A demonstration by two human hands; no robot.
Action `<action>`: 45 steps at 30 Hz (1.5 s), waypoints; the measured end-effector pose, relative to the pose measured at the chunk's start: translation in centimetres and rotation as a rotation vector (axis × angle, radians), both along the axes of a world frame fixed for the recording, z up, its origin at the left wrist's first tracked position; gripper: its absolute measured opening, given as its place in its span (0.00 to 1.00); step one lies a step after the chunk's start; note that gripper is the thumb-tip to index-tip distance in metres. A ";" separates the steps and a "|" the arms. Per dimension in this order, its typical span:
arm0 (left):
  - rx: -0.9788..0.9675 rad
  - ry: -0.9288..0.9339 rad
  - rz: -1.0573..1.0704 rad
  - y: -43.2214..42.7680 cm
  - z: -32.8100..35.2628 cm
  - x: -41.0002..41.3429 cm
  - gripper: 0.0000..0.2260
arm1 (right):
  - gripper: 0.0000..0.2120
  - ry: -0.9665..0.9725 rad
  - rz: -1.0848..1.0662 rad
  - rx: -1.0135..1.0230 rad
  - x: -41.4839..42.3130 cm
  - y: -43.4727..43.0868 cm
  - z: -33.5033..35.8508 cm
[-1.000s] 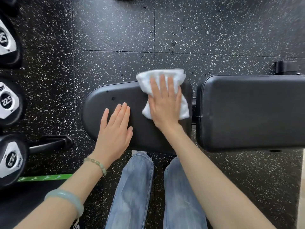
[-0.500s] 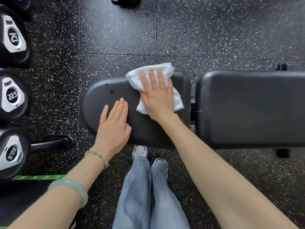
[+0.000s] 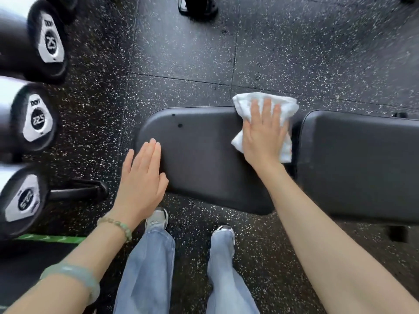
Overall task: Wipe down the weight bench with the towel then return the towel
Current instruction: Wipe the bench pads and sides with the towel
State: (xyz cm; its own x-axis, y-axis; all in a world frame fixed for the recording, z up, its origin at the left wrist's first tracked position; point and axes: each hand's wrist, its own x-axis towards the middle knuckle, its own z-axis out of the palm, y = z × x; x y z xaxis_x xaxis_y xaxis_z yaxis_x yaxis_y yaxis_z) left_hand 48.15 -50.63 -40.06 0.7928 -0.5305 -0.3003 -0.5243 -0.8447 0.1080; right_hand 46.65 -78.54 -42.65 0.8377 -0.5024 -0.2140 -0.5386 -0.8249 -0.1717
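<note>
Right hand (image 3: 264, 134), fingers straight, presses towel (image 3: 244, 103) flat; towel has slid to far-right corner of seat pad (image 3: 204, 150). Left hand (image 3: 141, 177) flat, holds nothing, now at seat pad near-left edge. Back pad (image 3: 362, 166) probably next.

Your hands on the weight bench (image 3: 204, 155)

Your right hand (image 3: 263, 137) presses the white towel (image 3: 283, 105) flat at the seat pad's far corner; your left hand (image 3: 142, 175), fingers straight, rests on its near-left edge beside the dumbbells (image 3: 38, 121).
</note>
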 end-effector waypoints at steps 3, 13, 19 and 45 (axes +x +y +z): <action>0.010 0.015 -0.040 2.0 0.0 0.6 0.28 | 0.28 -0.073 0.097 0.000 1.6 5.0 -0.1; -0.064 0.038 -0.154 4.5 0.8 2.0 0.26 | 0.24 -0.118 0.484 -0.019 1.4 9.7 -0.4; -0.086 0.056 -0.111 4.2 0.1 2.0 0.25 | 0.27 -0.015 0.047 0.001 0.0 3.0 0.3; -0.102 0.068 -0.252 -2.3 0.5 0.0 0.26 | 0.26 -0.064 0.079 0.063 -2.8 -0.5 -0.2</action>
State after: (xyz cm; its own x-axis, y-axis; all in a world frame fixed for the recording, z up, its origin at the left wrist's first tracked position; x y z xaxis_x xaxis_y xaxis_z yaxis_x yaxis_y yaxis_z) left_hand 48.19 -52.93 -39.55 0.6116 -0.7386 -0.2835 -0.7051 -0.6714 0.2282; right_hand 43.90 -79.07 -42.81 0.8872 -0.4214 -0.1878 -0.4584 -0.8508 -0.2570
